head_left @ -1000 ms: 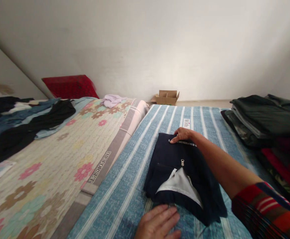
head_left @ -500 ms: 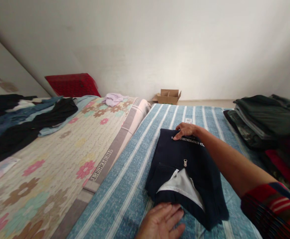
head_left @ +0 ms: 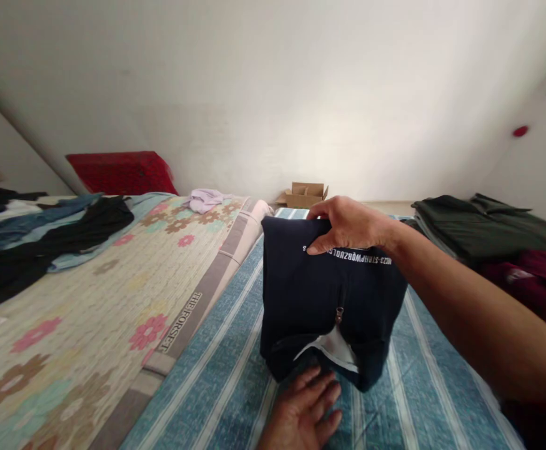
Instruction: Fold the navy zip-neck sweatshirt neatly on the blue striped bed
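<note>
A folded navy zip-up jacket (head_left: 301, 294) is tipped up above the blue striped bed cover, its far edge raised. White lettering runs across its upper part, and a zip pull hangs over the pale lining at the collar. My right hand (head_left: 348, 225) pinches the far top edge, thumb in front and fingers behind. My left hand (head_left: 303, 403) lies just below the collar, fingers spread and gripping nothing. Whether its fingertips touch the collar I cannot tell.
A striped blue cover (head_left: 217, 369) lies under the jacket. On the right is a stack of folded dark clothes (head_left: 479, 228) beside a purple garment (head_left: 535, 281). The floral bed (head_left: 99, 312) at left holds loose dark clothes (head_left: 57, 250). A cardboard box (head_left: 305, 196) stands by the wall.
My right hand has lifted the jacket's far edge, so the jacket now stands tilted up and nearer the camera. My left hand stays near the collar. The view has shifted slightly right.
</note>
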The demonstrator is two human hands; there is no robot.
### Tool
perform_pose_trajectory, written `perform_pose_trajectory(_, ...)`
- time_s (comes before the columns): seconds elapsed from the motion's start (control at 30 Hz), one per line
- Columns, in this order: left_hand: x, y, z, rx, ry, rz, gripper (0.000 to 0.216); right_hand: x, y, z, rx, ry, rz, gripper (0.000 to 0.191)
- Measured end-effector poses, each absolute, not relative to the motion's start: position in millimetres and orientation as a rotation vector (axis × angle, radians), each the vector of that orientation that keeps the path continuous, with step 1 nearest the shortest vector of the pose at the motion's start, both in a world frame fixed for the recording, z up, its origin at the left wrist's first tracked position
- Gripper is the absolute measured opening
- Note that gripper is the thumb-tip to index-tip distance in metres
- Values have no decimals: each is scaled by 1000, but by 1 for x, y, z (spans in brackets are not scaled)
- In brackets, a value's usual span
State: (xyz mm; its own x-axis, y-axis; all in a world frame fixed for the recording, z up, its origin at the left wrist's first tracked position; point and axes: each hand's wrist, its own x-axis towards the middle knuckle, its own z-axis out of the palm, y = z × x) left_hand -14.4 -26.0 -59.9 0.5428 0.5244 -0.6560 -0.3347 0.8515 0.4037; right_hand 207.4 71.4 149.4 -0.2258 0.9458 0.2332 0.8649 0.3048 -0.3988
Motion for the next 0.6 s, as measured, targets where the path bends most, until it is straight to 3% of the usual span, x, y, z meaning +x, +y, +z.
perform_pose_trajectory(0.13,-14,-30,-62,415,800,351,40,183,44,182,-1579,-2132,-10,37)
perform_pose_trajectory(0.37,14,-36,-90,383,428,419,66,152,36,201,-1500,-2000,-114,36)
perform_pose_trajectory(0.47,26,-24,-92,371,255,549,63,144,39,202,-1465,-1909,-43,35)
perform_pose_trajectory(0.6,25,4,-74,286,99,781,43,144,48,198,-1414,-1681,204,37)
